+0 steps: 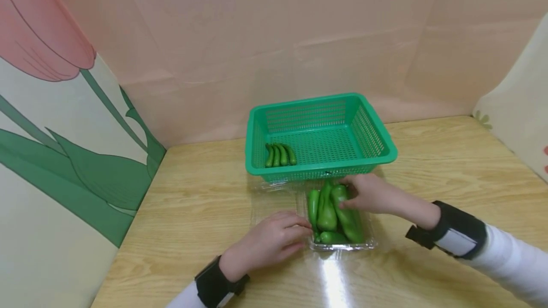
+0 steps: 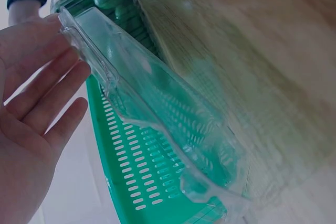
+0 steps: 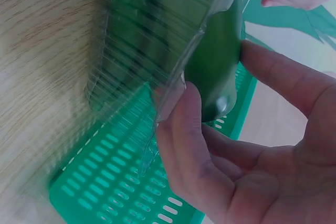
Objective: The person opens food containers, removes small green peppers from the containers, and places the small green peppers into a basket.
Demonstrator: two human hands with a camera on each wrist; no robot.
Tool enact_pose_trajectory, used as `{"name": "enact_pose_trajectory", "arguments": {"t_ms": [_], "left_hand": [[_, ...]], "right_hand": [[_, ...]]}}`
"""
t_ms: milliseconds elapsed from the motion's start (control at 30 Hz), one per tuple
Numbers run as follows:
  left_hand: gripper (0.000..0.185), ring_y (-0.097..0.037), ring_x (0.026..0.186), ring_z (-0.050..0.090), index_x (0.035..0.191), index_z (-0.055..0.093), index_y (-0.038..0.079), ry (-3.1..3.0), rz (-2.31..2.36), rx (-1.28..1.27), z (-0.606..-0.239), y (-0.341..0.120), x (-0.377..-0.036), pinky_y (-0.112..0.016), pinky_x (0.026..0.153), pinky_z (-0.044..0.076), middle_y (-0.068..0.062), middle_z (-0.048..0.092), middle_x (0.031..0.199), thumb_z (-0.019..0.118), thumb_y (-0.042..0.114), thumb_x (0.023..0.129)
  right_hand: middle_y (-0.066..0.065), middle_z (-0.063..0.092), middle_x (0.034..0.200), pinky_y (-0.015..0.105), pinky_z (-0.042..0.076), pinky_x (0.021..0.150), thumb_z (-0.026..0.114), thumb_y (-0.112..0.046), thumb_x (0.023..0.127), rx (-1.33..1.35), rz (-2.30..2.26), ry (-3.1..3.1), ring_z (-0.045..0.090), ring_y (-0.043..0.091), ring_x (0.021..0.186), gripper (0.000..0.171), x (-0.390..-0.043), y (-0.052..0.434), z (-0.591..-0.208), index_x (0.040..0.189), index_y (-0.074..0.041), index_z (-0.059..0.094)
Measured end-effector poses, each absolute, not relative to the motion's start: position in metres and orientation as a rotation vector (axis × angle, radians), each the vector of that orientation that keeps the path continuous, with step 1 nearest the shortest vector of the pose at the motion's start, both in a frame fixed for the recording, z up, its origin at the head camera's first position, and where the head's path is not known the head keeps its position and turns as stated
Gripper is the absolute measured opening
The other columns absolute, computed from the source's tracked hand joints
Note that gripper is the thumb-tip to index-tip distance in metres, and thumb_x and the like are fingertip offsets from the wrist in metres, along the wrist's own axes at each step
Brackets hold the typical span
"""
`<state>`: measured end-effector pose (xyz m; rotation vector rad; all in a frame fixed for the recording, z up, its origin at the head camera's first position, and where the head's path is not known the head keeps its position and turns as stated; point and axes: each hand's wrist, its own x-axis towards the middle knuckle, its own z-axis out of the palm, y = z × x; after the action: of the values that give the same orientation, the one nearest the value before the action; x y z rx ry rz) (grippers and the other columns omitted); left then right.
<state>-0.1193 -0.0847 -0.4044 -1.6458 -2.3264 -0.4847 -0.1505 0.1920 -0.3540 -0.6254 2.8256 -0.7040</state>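
One long glossy green pepper (image 1: 349, 220), axis fore-and-aft in clear plastic box (image 1: 342, 247); right hand (image 1: 371, 195) nearer, fingers pinching far end; left hand (image 1: 274, 240) loose-fingered by left rim.

The basket (image 1: 329, 144) stands behind the container (image 1: 342, 247) holding vegetables (image 1: 327, 215).

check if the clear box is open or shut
Open: the clear box has its lid out to the left, with the vegetables uncovered.
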Motion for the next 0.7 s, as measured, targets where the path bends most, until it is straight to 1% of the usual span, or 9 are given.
{"name": "enact_pose_trajectory", "arguments": {"t_ms": [267,433,567,700], "left_hand": [[0.03,-0.01,0.115,0.057,0.111,0.067,0.014,-2.32,-0.495,-1.642,-0.4045,-0.0847,-0.1186,-0.025,0.11,0.038,0.002,0.065,0.117,0.072,0.019,0.082],[0.03,-0.01,0.115,0.057,0.111,0.067,0.014,-2.334,-0.502,-1.643,-0.405,-0.0847,-0.1187,-0.024,0.11,0.038,0.002,0.065,0.118,0.072,0.02,0.083],[0.029,-0.011,0.115,0.057,0.111,0.067,0.014,-2.327,-0.498,-1.647,-0.4047,-0.0848,-0.119,-0.025,0.11,0.039,0.002,0.065,0.118,0.071,0.02,0.083],[0.028,-0.011,0.115,0.057,0.112,0.067,0.014,-2.321,-0.467,-1.65,-0.404,-0.0844,-0.1195,-0.026,0.11,0.038,0.002,0.065,0.118,0.069,0.021,0.085]], "right_hand": [[0.015,0.07,0.095,0.035,0.059,0.071,0.078,-0.032,0.074,-0.579,-0.799,2.713,0.068,0.025,0.084,0.064,-0.1499,0.1938,-0.3551,0.118,0.009,0.058],[0.016,0.07,0.096,0.032,0.059,0.069,0.077,-0.033,0.076,-0.545,-0.85,2.653,0.067,0.023,0.084,0.07,-0.1478,0.1958,-0.3541,0.124,0.012,0.051],[0.009,0.071,0.087,0.029,0.057,0.064,0.076,-0.032,0.077,-0.529,-0.87,2.597,0.066,0.015,0.074,0.075,-0.1464,0.1982,-0.3523,0.128,0.015,0.046],[0.002,0.069,0.078,0.027,0.054,0.061,0.074,-0.032,0.079,-0.524,-0.867,2.566,0.063,0.011,0.066,0.073,-0.1453,0.1999,-0.3511,0.127,0.017,0.046]]}}
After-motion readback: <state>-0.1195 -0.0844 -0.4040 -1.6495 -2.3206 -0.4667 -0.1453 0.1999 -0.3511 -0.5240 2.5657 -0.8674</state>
